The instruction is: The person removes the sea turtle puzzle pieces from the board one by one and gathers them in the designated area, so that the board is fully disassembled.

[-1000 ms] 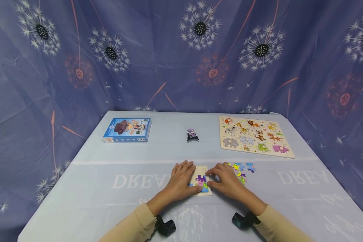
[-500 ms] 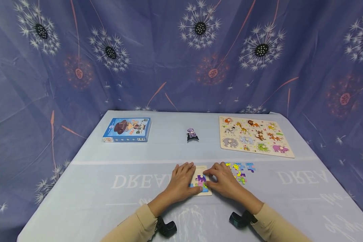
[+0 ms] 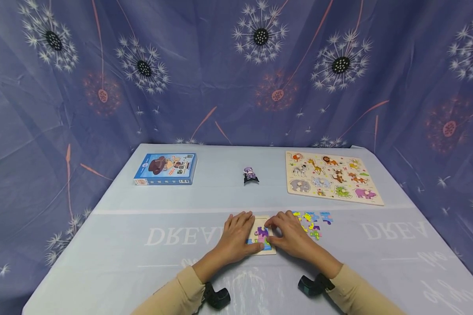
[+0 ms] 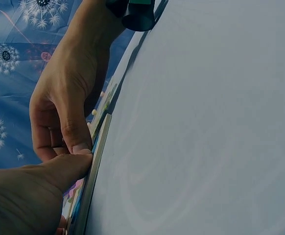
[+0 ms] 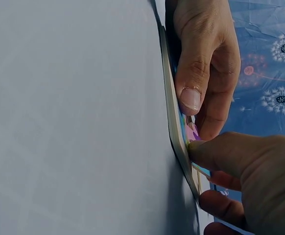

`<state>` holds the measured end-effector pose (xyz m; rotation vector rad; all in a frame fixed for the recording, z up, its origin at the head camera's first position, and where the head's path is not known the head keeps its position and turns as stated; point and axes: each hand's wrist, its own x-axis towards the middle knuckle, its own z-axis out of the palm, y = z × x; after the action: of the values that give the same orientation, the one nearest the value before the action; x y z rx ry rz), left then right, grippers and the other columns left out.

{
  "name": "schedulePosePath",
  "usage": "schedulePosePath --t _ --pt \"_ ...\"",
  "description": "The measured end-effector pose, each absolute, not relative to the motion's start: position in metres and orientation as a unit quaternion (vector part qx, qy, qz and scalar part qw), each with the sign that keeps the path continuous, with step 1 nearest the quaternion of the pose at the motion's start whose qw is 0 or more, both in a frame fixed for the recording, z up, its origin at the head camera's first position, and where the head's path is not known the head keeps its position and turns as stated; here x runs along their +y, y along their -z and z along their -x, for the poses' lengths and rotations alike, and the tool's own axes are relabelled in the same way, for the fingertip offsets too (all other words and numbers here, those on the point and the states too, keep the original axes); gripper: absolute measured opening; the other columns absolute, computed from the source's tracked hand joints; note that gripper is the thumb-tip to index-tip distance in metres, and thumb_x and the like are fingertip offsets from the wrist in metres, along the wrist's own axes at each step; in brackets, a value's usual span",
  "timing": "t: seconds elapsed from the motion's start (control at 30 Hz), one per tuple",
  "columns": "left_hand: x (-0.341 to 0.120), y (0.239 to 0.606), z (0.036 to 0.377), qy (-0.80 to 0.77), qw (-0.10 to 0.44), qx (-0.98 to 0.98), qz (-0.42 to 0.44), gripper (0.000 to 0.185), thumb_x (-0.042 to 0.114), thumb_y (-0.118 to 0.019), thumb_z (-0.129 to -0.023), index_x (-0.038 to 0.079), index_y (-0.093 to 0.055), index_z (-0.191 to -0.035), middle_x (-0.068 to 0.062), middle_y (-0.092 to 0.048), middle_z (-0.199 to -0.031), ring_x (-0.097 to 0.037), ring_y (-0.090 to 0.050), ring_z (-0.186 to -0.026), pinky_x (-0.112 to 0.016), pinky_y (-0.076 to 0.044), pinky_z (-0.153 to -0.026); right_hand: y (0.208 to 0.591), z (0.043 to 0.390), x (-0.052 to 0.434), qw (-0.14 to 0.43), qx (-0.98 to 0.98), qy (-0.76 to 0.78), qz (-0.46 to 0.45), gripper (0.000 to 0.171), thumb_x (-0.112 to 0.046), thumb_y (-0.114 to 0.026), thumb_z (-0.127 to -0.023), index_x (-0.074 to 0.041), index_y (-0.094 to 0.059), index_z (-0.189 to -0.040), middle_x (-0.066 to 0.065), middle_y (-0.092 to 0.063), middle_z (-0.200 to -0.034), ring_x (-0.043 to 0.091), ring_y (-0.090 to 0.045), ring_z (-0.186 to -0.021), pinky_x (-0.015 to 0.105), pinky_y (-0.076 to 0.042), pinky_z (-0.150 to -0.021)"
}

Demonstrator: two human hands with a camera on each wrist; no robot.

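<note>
A small wooden puzzle tray (image 3: 262,218) lies in front of me, with joined purple, pink, green and blue jigsaw pieces (image 3: 262,233) in its near right part. My left hand (image 3: 235,237) rests across the tray's left side, fingers stretched forward, its thumb pressing on the pieces by the near edge. At the tray's right edge my right hand (image 3: 293,235) bends over, thumb and index finger pinching a jigsaw piece (image 5: 202,170), mostly hidden by the fingers. In the left wrist view the right thumb (image 4: 75,129) comes down right beside the left thumb (image 4: 71,169).
Several loose jigsaw pieces (image 3: 314,217) lie just right of my right hand. Farther back are a blue game box (image 3: 166,169) on the left, a small purple-and-black figure (image 3: 250,176) in the middle and a wooden animal puzzle board (image 3: 333,177) on the right.
My right hand has shifted slightly left over the tray's right edge, uncovering more of the loose pieces. My left hand has stayed nearly in place.
</note>
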<state>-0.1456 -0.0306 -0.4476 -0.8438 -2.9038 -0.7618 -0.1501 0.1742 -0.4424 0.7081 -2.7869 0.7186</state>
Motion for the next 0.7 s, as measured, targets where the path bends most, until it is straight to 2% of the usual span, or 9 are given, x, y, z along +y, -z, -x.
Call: schedulePosePath --t 0.23,0.57,0.7 --pt "-0.0308 0.4495 0.1462 0.248 0.007 -0.93 0.272 0.079 0.049 -0.065 -0.081 0.002 -0.043 -0.139 -0.014 -0.04 -0.147 -0.031 -0.032 -0.138 -0.057 -0.018 -0.112 0.4424 0.1498 0.1736 0.1 -0.932 -0.248 -0.246 0.031 -0.02 -0.08 -0.068 -0.017 -0.067 -0.096 -0.008 -0.06 -0.085 0.007 -0.041 -0.083 0.03 -0.035 -0.077" --pt "-0.0319 0.4484 0.1441 0.247 0.044 -0.924 0.29 0.076 0.049 -0.065 -0.082 -0.002 -0.045 -0.136 -0.018 -0.043 -0.143 -0.036 -0.035 -0.134 -0.059 -0.021 -0.108 0.4425 0.1484 0.1708 0.102 -0.926 -0.253 -0.26 0.031 -0.016 -0.079 -0.069 -0.014 -0.07 -0.099 -0.009 -0.058 -0.079 0.006 -0.037 -0.081 0.028 -0.034 -0.075" --pt "-0.0315 0.4482 0.1446 0.249 0.029 -0.925 0.285 0.077 0.049 -0.064 -0.082 -0.001 -0.044 -0.137 -0.017 -0.041 -0.145 -0.035 -0.033 -0.136 -0.058 -0.02 -0.11 0.4419 0.1479 0.17 0.095 -0.93 -0.249 -0.254 0.031 -0.016 -0.078 -0.07 -0.015 -0.07 -0.099 -0.01 -0.055 -0.079 0.005 -0.036 -0.082 0.025 -0.034 -0.073"
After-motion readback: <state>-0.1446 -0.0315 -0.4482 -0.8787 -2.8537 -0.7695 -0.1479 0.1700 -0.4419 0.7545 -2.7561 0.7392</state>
